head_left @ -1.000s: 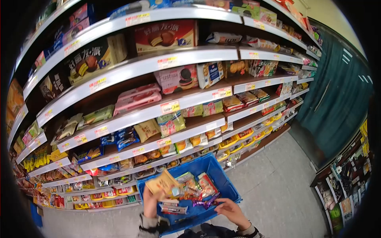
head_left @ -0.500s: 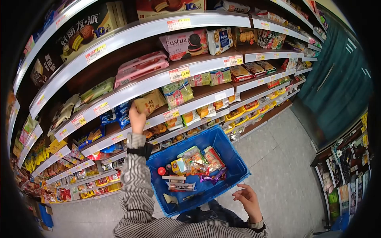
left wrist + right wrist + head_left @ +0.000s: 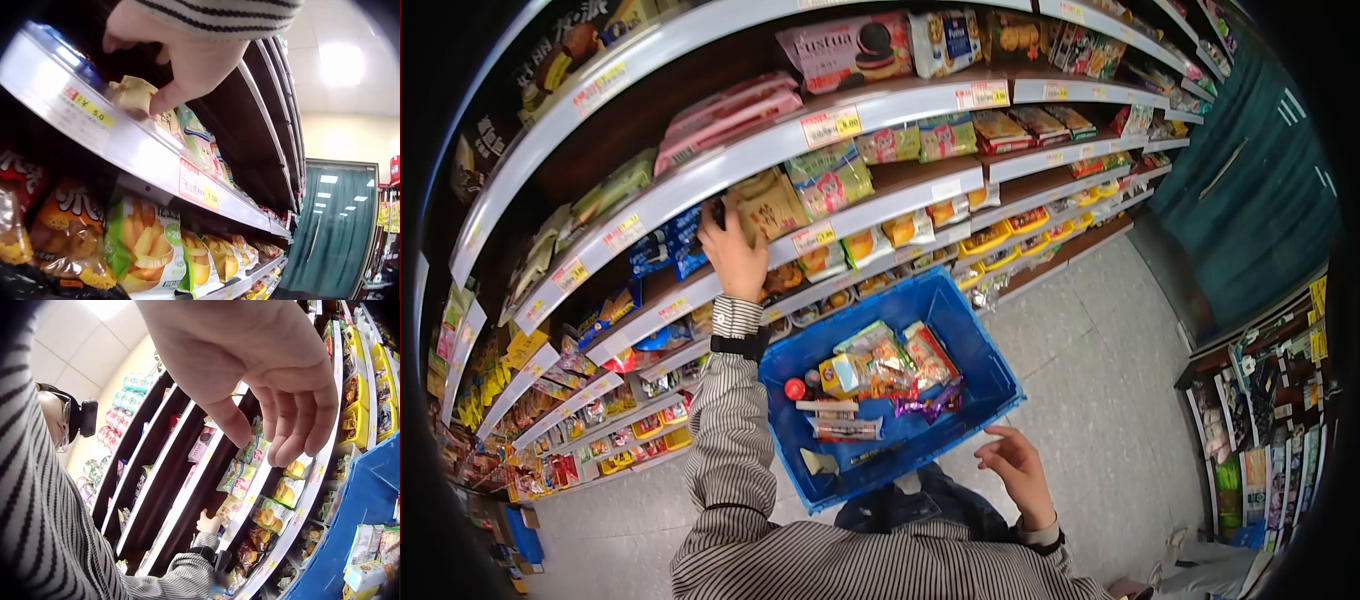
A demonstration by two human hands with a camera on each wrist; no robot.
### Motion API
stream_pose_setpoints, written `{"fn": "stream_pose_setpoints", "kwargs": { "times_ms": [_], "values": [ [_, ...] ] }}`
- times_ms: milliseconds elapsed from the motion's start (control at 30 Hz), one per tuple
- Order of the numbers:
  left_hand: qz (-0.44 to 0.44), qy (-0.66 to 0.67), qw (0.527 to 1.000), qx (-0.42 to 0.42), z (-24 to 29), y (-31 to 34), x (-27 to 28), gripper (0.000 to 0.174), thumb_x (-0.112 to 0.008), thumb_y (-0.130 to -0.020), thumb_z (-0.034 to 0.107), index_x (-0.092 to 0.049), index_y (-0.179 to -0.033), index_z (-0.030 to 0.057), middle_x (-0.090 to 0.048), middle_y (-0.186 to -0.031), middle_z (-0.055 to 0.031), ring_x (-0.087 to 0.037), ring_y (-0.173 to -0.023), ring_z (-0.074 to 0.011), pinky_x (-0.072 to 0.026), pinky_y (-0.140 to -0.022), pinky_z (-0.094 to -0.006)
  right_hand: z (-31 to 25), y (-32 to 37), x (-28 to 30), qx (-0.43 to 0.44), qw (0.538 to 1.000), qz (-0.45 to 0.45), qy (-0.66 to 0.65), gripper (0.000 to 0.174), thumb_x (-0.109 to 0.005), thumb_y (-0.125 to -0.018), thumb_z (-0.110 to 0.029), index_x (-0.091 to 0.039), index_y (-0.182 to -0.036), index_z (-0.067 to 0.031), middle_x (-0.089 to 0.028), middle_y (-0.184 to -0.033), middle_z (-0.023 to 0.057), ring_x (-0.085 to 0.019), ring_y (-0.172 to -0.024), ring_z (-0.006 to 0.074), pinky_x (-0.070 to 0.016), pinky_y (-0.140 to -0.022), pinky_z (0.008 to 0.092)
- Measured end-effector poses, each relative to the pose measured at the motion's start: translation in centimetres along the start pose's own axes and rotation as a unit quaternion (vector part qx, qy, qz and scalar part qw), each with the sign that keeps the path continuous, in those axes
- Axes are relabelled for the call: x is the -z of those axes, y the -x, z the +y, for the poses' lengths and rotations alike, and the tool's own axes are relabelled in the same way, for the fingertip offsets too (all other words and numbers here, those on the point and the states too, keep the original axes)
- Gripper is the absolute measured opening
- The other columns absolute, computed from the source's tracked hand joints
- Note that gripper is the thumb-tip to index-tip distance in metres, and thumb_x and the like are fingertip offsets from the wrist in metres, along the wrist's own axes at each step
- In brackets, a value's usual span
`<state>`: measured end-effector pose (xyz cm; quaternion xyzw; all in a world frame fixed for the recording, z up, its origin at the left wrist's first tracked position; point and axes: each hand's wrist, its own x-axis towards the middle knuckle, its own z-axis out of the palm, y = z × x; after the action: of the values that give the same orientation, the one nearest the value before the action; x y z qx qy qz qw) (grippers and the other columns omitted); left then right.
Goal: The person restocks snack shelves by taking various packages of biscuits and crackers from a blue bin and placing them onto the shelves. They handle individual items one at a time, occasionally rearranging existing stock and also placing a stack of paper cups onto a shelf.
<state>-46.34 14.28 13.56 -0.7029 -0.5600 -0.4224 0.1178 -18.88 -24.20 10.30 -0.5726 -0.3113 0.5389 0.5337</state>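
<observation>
My left hand (image 3: 728,240) reaches up to a middle shelf (image 3: 700,185) and holds the left edge of a tan snack bag (image 3: 768,205) standing there. In the left wrist view the thumb presses the bag (image 3: 134,97) from the front while the curled fingers (image 3: 119,40) of the left hand (image 3: 153,72) sit over its top. My right hand (image 3: 1008,458) hovers just right of the blue basket (image 3: 992,372), fingers loosely bent and holding nothing. The right wrist view shows the right hand (image 3: 281,419) the same way.
The basket holds several snack packs (image 3: 880,365). Long curved shelves with yellow price tags (image 3: 830,125) carry biscuit boxes and chip bags (image 3: 147,247). A grey tiled aisle floor (image 3: 1090,370) runs to the right, toward a teal curtain (image 3: 1260,200) and another rack (image 3: 1270,420).
My left hand lifted the tan bag out of the basket up to the shelf and now holds it there. My right hand drew back from the basket's contents to beside its rim.
</observation>
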Motion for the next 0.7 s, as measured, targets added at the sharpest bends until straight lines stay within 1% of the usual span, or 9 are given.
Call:
{"fn": "stream_pose_setpoints", "kwargs": {
  "times_ms": [67,100,233,300,500,567,600,633,700],
  "values": [
    [0.053,0.049,0.997,-0.036,1.2,1.6,0.9,0.056,-0.061,-0.075,0.006,-0.044,-0.128,0.005,-0.04,-0.125,-0.0252,-0.037,-0.115,-0.0426,-0.0333,-0.097,-0.0464,-0.3,-0.2,0.0,-0.015,1.0,-0.007,0.005,0.036,-0.056,-0.088,0.001,-0.05,-0.124,-0.0021,-0.062,-0.092,0.006,-0.058,-0.087,0.0123,-0.0481,-0.08,0.0255],
    [0.048,0.084,0.994,-0.041,2.0,2.9,1.0,0.043,-0.059,-0.075,0.006,-0.05,-0.117,0.002,-0.048,-0.115,-0.0226,-0.044,-0.109,-0.0403,-0.0363,-0.093,-0.0449,-0.4,-0.3,0.0,-0.023,1.0,-0.001,0.003,0.036,-0.056,-0.088,0.001,-0.05,-0.124,-0.0021,-0.062,-0.092,0.006,-0.058,-0.087,0.0123,-0.0481,-0.08,0.0255],
    [-0.253,0.249,0.935,0.012,3.0,12.4,-1.9,0.019,-0.06,-0.074,0.007,-0.059,-0.092,0.0024,-0.056,-0.1,-0.0181,-0.054,-0.098,-0.0363,-0.0441,-0.083,-0.0431,0.1,-0.7,0.4,-0.03,0.999,-0.014,-0.011,0.037,-0.056,-0.088,0.0,-0.049,-0.124,-0.0017,-0.061,-0.092,0.0056,-0.058,-0.089,0.0119,-0.0468,-0.082,0.0251],
    [-0.355,0.224,0.908,0.015,1.5,18.5,-5.6,0.021,-0.063,-0.073,0.011,-0.06,-0.091,0.0024,-0.058,-0.099,-0.0183,-0.055,-0.097,-0.0355,-0.0459,-0.082,-0.0432,0.2,-0.8,0.5,-0.037,0.999,0.007,-0.01,0.034,-0.055,-0.086,0.001,-0.052,-0.12,-0.0017,-0.063,-0.091,0.0084,-0.059,-0.087,0.0155,-0.049,-0.081,0.0291],
    [-0.479,0.169,0.848,0.153,-2.1,31.7,-15.2,0.024,-0.067,-0.071,0.018,-0.064,-0.085,-0.0004,-0.064,-0.082,-0.0183,-0.061,-0.084,-0.0347,-0.0487,-0.077,-0.0425,1.2,-0.7,1.7,-0.083,0.996,0.042,0.0,0.034,-0.054,-0.086,0.002,-0.052,-0.119,-0.0013,-0.064,-0.091,0.0086,-0.06,-0.089,0.0158,-0.0492,-0.08,0.0289],
    [-0.607,0.249,0.685,0.317,-2.3,35.1,-18.1,0.024,-0.068,-0.072,0.02,-0.065,-0.082,-0.0014,-0.065,-0.076,-0.0187,-0.062,-0.085,-0.0333,-0.0494,-0.077,-0.041,1.8,-0.6,2.5,-0.101,0.993,0.058,-0.009,0.034,-0.055,-0.086,0.002,-0.052,-0.119,-0.0012,-0.064,-0.092,0.0086,-0.06,-0.089,0.0159,-0.0493,-0.08,0.0288],
    [-0.65,0.218,0.608,0.4,0.1,33.8,-17.5,0.033,-0.07,-0.072,0.023,-0.065,-0.095,-0.0005,-0.066,-0.082,-0.0193,-0.063,-0.087,-0.0339,-0.0496,-0.08,-0.0402,2.2,-0.5,2.8,-0.114,0.991,0.068,-0.017,0.033,-0.055,-0.086,0.002,-0.052,-0.119,-0.0012,-0.064,-0.092,0.0086,-0.06,-0.089,0.0159,-0.0493,-0.08,0.0288],
    [-0.655,0.217,0.603,0.4,1.1,34.5,-18.0,0.033,-0.07,-0.072,0.023,-0.065,-0.095,-0.0005,-0.066,-0.082,-0.0193,-0.063,-0.087,-0.0339,-0.0496,-0.08,-0.0402,2.7,-0.4,3.2,-0.119,0.99,0.073,-0.017,0.033,-0.055,-0.086,0.002,-0.052,-0.119,-0.0012,-0.064,-0.092,0.0086,-0.06,-0.089,0.0159,-0.0493,-0.08,0.0288],
    [-0.617,0.136,0.755,0.178,2.3,36.4,-19.3,0.053,-0.072,-0.071,0.025,-0.056,-0.116,0.0022,-0.062,-0.107,-0.0221,-0.059,-0.101,-0.035,-0.0469,-0.088,-0.0416,3.6,-0.2,4.0,-0.151,0.984,0.09,-0.036,0.032,-0.056,-0.089,0.0,-0.051,-0.121,-0.0008,-0.063,-0.091,0.0062,-0.059,-0.086,0.0121,-0.0466,-0.081,0.0257]
  ]
}}
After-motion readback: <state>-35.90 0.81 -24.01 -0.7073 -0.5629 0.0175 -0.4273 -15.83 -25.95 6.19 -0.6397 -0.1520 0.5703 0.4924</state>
